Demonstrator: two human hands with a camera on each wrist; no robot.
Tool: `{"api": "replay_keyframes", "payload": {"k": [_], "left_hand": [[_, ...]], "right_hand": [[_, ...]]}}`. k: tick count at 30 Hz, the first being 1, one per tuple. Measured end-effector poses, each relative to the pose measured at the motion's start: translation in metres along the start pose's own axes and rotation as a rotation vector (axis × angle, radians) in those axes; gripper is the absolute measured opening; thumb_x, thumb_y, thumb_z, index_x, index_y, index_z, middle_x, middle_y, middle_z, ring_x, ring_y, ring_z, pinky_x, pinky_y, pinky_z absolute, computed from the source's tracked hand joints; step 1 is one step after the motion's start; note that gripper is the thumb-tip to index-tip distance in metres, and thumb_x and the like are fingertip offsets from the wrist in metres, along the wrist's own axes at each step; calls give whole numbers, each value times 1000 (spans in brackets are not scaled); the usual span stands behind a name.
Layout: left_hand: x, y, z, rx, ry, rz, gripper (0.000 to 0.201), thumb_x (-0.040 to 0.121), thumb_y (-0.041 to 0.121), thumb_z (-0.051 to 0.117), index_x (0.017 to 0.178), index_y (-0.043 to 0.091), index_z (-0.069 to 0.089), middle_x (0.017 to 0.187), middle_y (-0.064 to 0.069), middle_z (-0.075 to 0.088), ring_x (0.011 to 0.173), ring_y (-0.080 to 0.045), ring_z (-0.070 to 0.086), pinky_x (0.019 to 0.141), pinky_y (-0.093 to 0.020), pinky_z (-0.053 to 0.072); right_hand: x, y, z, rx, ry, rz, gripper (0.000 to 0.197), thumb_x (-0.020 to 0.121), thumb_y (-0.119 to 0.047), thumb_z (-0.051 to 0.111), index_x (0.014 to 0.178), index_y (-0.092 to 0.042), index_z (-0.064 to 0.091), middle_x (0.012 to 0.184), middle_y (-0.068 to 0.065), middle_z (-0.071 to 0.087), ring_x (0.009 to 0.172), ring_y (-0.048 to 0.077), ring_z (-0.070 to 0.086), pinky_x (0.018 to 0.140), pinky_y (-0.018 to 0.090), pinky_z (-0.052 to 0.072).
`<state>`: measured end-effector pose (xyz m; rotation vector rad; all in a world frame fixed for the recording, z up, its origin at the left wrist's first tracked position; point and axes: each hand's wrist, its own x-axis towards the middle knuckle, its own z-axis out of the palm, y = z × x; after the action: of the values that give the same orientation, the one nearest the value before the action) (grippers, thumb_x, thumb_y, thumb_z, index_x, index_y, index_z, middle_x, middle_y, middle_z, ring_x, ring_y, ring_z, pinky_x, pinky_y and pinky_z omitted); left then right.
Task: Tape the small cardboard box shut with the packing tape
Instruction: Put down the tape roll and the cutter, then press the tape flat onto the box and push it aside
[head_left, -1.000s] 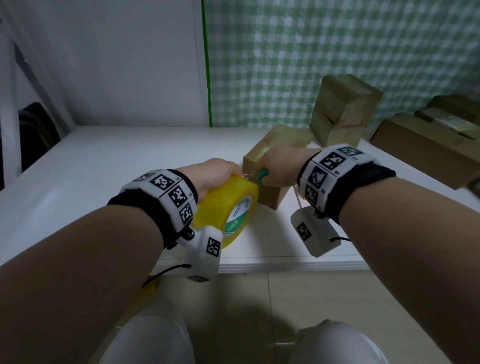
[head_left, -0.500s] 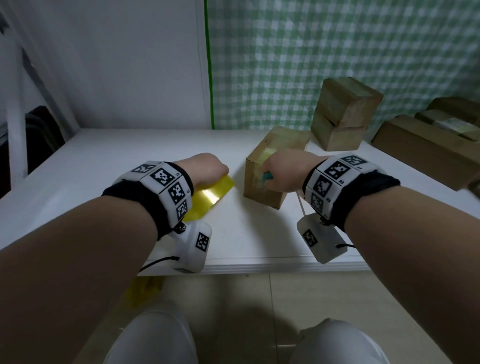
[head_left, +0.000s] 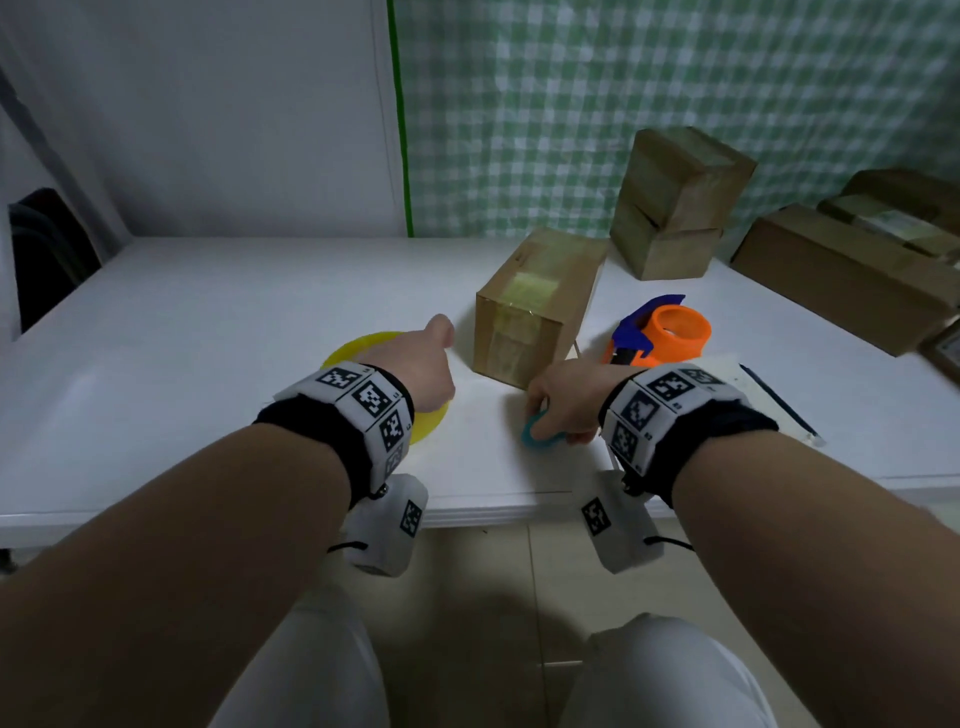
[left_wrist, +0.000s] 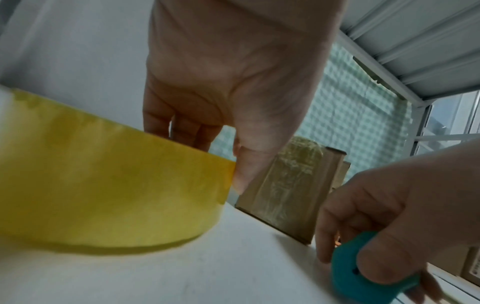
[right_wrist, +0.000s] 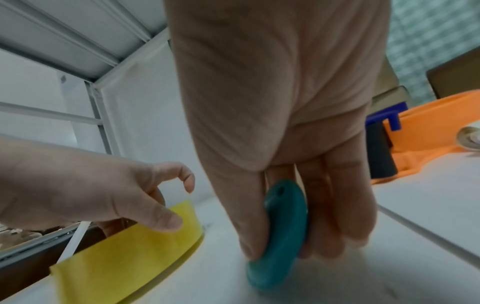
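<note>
The small cardboard box (head_left: 540, 301) lies on the white table (head_left: 208, 338), with a strip of clear tape over its top and near end (left_wrist: 291, 191). The yellow packing tape roll (head_left: 358, 348) lies flat just left of it. My left hand (head_left: 415, 364) is on the roll (right_wrist: 124, 246), thumb on its outer wall and fingers reaching into the core, index finger lifted. Near the front edge, my right hand (head_left: 566, 400) pinches a small teal cutter (head_left: 537, 439) that stands on edge on the table (right_wrist: 283, 226).
An orange and blue tape dispenser (head_left: 660, 332) sits right of the box, with a sheet of paper and a pen (head_left: 779, 405) beyond my right wrist. Stacked cardboard boxes (head_left: 675, 208) and longer cartons (head_left: 852, 275) line the back right. A checked curtain hangs behind.
The left hand brought the roll from upright at the box's end down flat onto the table. The right hand drew back from the box toward the front edge with the cutter.
</note>
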<state>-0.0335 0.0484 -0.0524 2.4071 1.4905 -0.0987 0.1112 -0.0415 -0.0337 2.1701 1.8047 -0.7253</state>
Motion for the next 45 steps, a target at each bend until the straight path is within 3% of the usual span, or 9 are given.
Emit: {"api": "replay_keyframes", "payload": {"k": [6,11,18,23,28,31,35,39,45], "left_hand": [[2,3,1,159,-45,47,29,96,18,39,124,16,49,115,-7,59,93,-26,52,69,-29,36],[9,1,1,127,-50,-8,49,94,26,45,142,21,36,143,-6,47,128,-27,46,97,-33,41],[10,16,-18,-79,234,-70,48,88,18,50,135,17,42,133,-15,49,122,-35,46,95,-42,42],[5,35,-29,-398,152,222,55,91,19,51,144,26,35,136,-8,55,121,-26,52,89,-24,37],[-5,34,-28,-347,181,315,53,92,31,55,142,29,40,138,-5,53,121,-23,51,96,-24,37],[-3,29,-23,-268,133,342,47,94,36,48,141,33,41,134,-12,50,123,-26,47,98,-24,34],[3,27,-21,-138,191,291,49,90,53,44,138,41,43,135,-10,38,130,-30,31,111,-39,28],[8,28,-23,-18,282,340,54,86,59,47,136,38,46,155,2,26,139,-30,16,113,-44,26],[18,25,-12,-78,309,378,57,85,55,53,137,32,48,148,9,43,140,-25,24,112,-40,29]], "right_hand": [[5,12,7,-138,85,32,37,89,-28,57,119,-6,60,120,11,64,105,26,61,79,31,48],[7,26,-4,-79,239,148,32,94,-22,45,112,-3,64,117,13,65,107,30,61,74,30,45],[-2,33,-22,528,786,202,34,93,-12,36,122,-9,53,119,21,62,107,37,59,82,37,47],[1,24,-26,605,690,18,39,97,-26,36,130,-20,57,127,12,63,117,32,58,102,34,44],[-1,31,-23,589,641,-32,35,96,-29,43,125,-24,63,92,-3,59,83,17,59,61,10,47],[0,32,-21,592,612,-56,36,96,-32,45,129,-29,59,111,0,66,81,15,63,38,-3,35],[4,35,-18,575,591,-59,39,96,-33,45,134,-32,53,131,1,62,114,21,62,68,4,42],[6,39,-14,573,578,-83,41,97,-33,44,137,-31,51,104,-11,64,86,8,57,80,17,42],[17,43,-4,585,609,-116,40,96,-34,47,135,-31,54,139,-6,57,124,14,55,106,26,41]]}}
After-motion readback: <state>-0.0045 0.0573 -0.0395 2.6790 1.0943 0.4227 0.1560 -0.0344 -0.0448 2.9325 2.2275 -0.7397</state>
